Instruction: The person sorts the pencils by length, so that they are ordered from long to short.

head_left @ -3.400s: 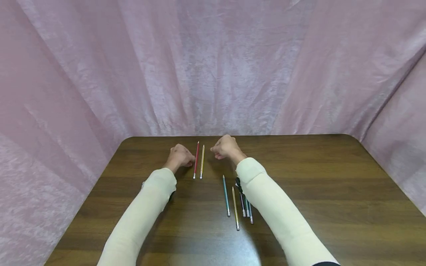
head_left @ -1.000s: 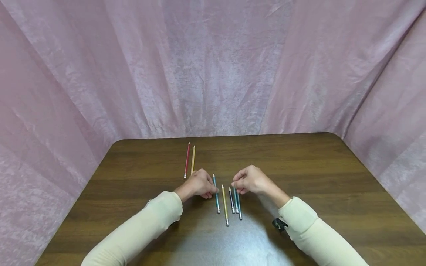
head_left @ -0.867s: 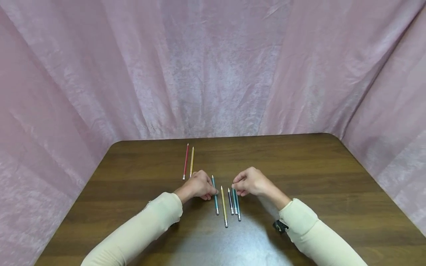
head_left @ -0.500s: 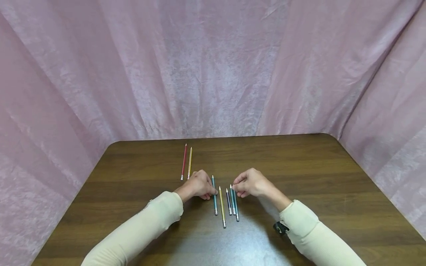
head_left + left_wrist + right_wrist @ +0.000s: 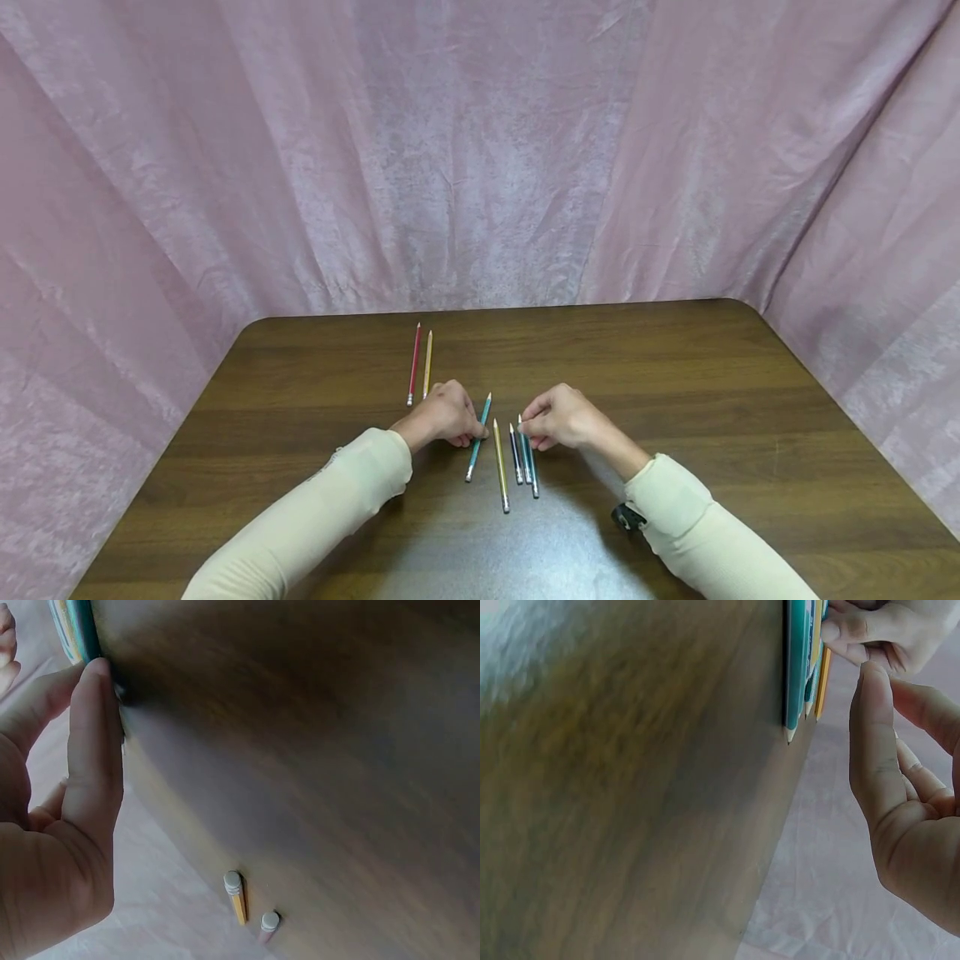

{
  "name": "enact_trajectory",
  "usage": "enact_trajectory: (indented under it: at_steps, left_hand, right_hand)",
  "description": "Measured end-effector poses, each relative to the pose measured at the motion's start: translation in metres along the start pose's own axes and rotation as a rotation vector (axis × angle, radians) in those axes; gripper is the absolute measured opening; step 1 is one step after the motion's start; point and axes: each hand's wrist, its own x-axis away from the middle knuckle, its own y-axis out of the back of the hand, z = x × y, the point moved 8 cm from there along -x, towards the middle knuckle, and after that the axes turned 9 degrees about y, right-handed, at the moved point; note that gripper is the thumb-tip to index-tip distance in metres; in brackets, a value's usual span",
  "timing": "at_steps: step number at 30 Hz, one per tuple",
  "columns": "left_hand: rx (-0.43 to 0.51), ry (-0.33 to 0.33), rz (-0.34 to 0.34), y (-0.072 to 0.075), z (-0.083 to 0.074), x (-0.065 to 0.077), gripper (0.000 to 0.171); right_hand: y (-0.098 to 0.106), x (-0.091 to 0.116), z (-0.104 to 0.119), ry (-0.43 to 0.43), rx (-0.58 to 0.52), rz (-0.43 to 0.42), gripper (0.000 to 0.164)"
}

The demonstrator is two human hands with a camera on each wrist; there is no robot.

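In the head view my left hand point(image 5: 447, 412) pinches a teal pencil point(image 5: 476, 462) between thumb and index finger. That pencil leans, its tip to the right and its eraser end to the left. Just right of it lies a gold-yellow pencil point(image 5: 501, 475). My right hand point(image 5: 566, 417) hovers by the tips of a dark pencil point(image 5: 515, 458) and two teal pencils point(image 5: 534, 483), lying close together. In the right wrist view its thumb and index fingertips point(image 5: 874, 686) meet with nothing between them, apart from the teal pencil point(image 5: 796, 667) beyond.
Farther back on the brown wooden table point(image 5: 637, 350), a red pencil point(image 5: 414, 367) and a yellow pencil point(image 5: 428, 362) lie side by side, the yellow one's eraser end hidden behind my left hand in the head view. A pink curtain point(image 5: 480, 167) hangs behind the table's far edge.
Both hands came back from near the red and yellow pencils to the nearer ones. In the last half second the left hand's teal pencil has turned, its eraser end swinging left.
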Motion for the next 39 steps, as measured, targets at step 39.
enact_trajectory:
  at_steps: [39]
  left_hand:
    - [0.151,0.009,0.015,0.019,0.029,0.024,0.014]
  right_hand:
    - [-0.053,-0.019,0.009,-0.134,0.486,0.025,0.025]
